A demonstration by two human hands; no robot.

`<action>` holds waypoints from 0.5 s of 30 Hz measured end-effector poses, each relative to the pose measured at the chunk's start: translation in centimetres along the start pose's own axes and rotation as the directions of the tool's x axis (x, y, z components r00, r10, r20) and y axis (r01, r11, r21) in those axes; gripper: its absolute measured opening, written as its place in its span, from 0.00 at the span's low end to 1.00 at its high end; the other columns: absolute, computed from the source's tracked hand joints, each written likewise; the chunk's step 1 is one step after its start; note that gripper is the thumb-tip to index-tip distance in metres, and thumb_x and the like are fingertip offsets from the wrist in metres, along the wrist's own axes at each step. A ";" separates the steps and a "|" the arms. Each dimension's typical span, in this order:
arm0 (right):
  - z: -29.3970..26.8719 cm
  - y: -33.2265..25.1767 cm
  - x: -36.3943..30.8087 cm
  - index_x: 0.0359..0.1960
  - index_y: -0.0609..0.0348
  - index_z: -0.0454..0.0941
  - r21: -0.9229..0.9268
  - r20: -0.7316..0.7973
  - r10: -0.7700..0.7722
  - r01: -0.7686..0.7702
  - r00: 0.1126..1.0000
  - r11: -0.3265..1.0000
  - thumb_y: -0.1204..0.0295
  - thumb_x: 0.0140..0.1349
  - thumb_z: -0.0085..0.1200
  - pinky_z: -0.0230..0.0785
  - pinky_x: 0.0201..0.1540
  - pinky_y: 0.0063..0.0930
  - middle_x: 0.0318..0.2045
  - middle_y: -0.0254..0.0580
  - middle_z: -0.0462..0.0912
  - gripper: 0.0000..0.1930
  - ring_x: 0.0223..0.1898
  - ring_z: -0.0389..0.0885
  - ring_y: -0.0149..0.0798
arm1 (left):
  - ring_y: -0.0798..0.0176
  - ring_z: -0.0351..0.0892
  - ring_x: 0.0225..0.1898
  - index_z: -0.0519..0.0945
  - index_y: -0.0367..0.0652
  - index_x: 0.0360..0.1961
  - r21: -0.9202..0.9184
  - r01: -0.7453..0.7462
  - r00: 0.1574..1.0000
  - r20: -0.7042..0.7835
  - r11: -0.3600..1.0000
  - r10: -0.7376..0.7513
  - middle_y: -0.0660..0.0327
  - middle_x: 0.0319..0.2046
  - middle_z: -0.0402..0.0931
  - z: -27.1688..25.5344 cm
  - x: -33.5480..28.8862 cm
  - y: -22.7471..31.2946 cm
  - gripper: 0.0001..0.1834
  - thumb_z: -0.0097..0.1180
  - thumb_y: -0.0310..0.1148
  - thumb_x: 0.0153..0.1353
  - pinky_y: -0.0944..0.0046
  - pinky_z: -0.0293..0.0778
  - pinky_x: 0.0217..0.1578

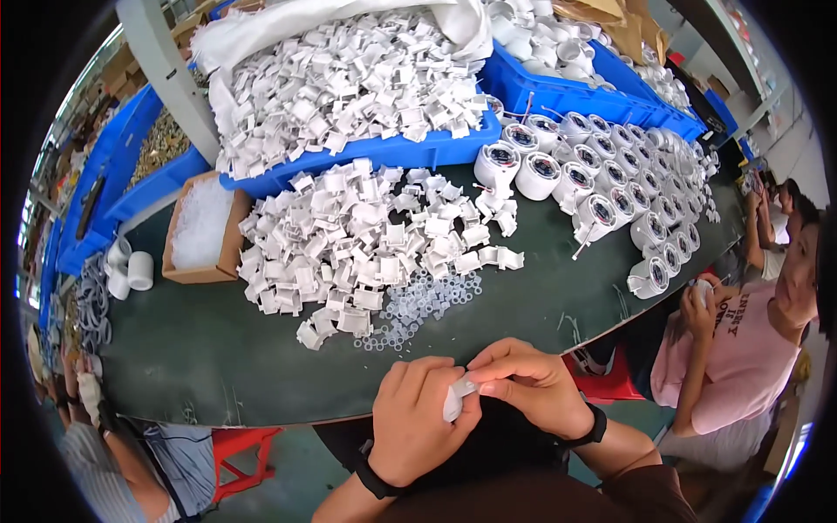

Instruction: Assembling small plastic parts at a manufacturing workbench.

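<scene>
Just off the table's near edge, my left hand [422, 421] is closed around a small white plastic part [455, 399], whose smooth side shows between thumb and fingers. My right hand [536, 390] pinches the upper end of that part with thumb and forefinger. Whether a smaller piece sits between those fingertips is hidden. Beyond my hands lie many small translucent rings [418, 305], scattered on the green table [218, 349]. Behind and left of them is a heap of white plastic brackets [327, 231].
A blue bin [375, 155] heaped with more brackets stands behind. Left is a cardboard box [202, 272] holding clear small pieces, beside white cylinders [139, 270]. Rows of round white housings [571, 183] fill the right. A seated co-worker [732, 349] is at right, another person [122, 462] at left.
</scene>
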State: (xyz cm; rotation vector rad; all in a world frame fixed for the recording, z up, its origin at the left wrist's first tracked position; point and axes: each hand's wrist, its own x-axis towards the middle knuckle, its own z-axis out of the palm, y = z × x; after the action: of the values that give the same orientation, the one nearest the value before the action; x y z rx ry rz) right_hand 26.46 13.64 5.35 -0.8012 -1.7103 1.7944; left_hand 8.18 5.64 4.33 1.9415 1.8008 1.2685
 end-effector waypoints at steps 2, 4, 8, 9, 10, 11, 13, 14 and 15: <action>0.3 -0.2 0.1 0.49 0.61 0.87 0.052 0.003 0.031 -0.031 1.000 0.998 0.84 0.68 0.59 0.74 0.56 0.31 0.49 0.44 0.82 0.11 0.52 0.81 0.36 | 0.49 0.78 0.37 0.78 0.43 0.42 -0.026 -0.003 1.000 -0.017 1.000 0.002 0.56 0.41 0.80 0.2 -0.3 -0.3 0.19 0.71 0.27 0.48 0.55 0.75 0.36; 0.4 -0.4 0.2 0.49 0.62 0.87 0.108 0.011 0.059 -0.060 0.998 0.992 0.84 0.68 0.58 0.74 0.56 0.31 0.49 0.44 0.82 0.11 0.51 0.81 0.36 | 0.49 0.78 0.37 0.77 0.43 0.42 -0.044 -0.005 0.999 -0.036 0.999 0.003 0.56 0.41 0.80 0.4 -0.4 -0.5 0.20 0.71 0.28 0.48 0.55 0.75 0.36; 0.6 0.0 0.1 0.50 0.66 0.82 0.174 -0.011 0.146 -0.142 0.989 0.975 0.84 0.69 0.58 0.74 0.58 0.31 0.52 0.47 0.83 0.10 0.53 0.82 0.35 | 0.50 0.78 0.37 0.77 0.44 0.41 -0.032 -0.056 0.998 -0.021 0.998 0.055 0.57 0.42 0.80 0.6 -0.2 -0.4 0.20 0.72 0.28 0.47 0.55 0.74 0.37; 0.8 0.1 0.0 0.50 0.67 0.81 0.163 -0.057 0.133 -0.122 0.989 0.979 0.84 0.69 0.57 0.74 0.58 0.31 0.53 0.48 0.83 0.10 0.53 0.82 0.36 | 0.50 0.78 0.37 0.77 0.45 0.41 -0.028 -0.071 0.997 -0.007 0.997 0.071 0.58 0.42 0.80 0.7 0.0 -0.2 0.20 0.72 0.28 0.47 0.54 0.74 0.37; 1.0 0.1 0.1 0.50 0.67 0.81 0.164 -0.055 0.131 -0.121 0.990 0.979 0.84 0.69 0.57 0.74 0.58 0.31 0.53 0.48 0.83 0.10 0.53 0.82 0.36 | 0.50 0.78 0.37 0.77 0.45 0.41 -0.025 -0.071 0.997 -0.008 0.997 0.071 0.58 0.42 0.80 0.7 -0.1 -0.3 0.20 0.72 0.28 0.47 0.54 0.74 0.37; 1.2 0.0 0.1 0.50 0.67 0.80 0.171 -0.075 0.179 -0.164 0.981 0.971 0.84 0.69 0.58 0.74 0.59 0.31 0.53 0.50 0.84 0.10 0.54 0.82 0.36 | 0.51 0.78 0.37 0.77 0.46 0.41 -0.039 -0.058 0.998 -0.033 0.998 0.057 0.59 0.41 0.80 0.9 -0.1 -0.3 0.20 0.72 0.27 0.47 0.55 0.73 0.37; 1.2 0.0 0.3 0.50 0.67 0.79 0.184 -0.091 0.228 -0.209 0.969 0.961 0.84 0.69 0.58 0.75 0.59 0.32 0.54 0.51 0.84 0.10 0.55 0.82 0.37 | 0.52 0.78 0.37 0.78 0.47 0.41 -0.048 -0.043 0.998 -0.056 0.998 0.041 0.60 0.41 0.80 1.2 -0.4 -0.6 0.20 0.73 0.27 0.46 0.55 0.72 0.37; 1.0 0.0 0.4 0.50 0.67 0.79 0.246 -0.071 0.228 -0.205 0.971 0.947 0.84 0.69 0.57 0.75 0.59 0.33 0.54 0.51 0.84 0.10 0.55 0.83 0.37 | 0.53 0.78 0.37 0.79 0.48 0.41 -0.041 -0.051 0.995 -0.093 0.998 0.047 0.61 0.40 0.80 1.3 -0.6 -0.8 0.21 0.73 0.26 0.46 0.56 0.72 0.37; 0.8 0.0 0.6 0.50 0.66 0.79 0.308 -0.050 0.227 -0.201 0.973 0.930 0.84 0.69 0.57 0.75 0.59 0.34 0.53 0.51 0.84 0.10 0.55 0.83 0.37 | 0.54 0.78 0.37 0.79 0.49 0.41 -0.033 -0.059 0.990 -0.130 0.998 0.054 0.62 0.39 0.80 1.4 -0.7 -1.0 0.21 0.73 0.26 0.45 0.57 0.71 0.37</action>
State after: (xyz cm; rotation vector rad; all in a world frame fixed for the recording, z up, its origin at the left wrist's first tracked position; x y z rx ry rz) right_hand 25.53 13.52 5.36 -0.9430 -1.2912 2.0707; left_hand 8.50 5.75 2.54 1.9450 1.7783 1.4664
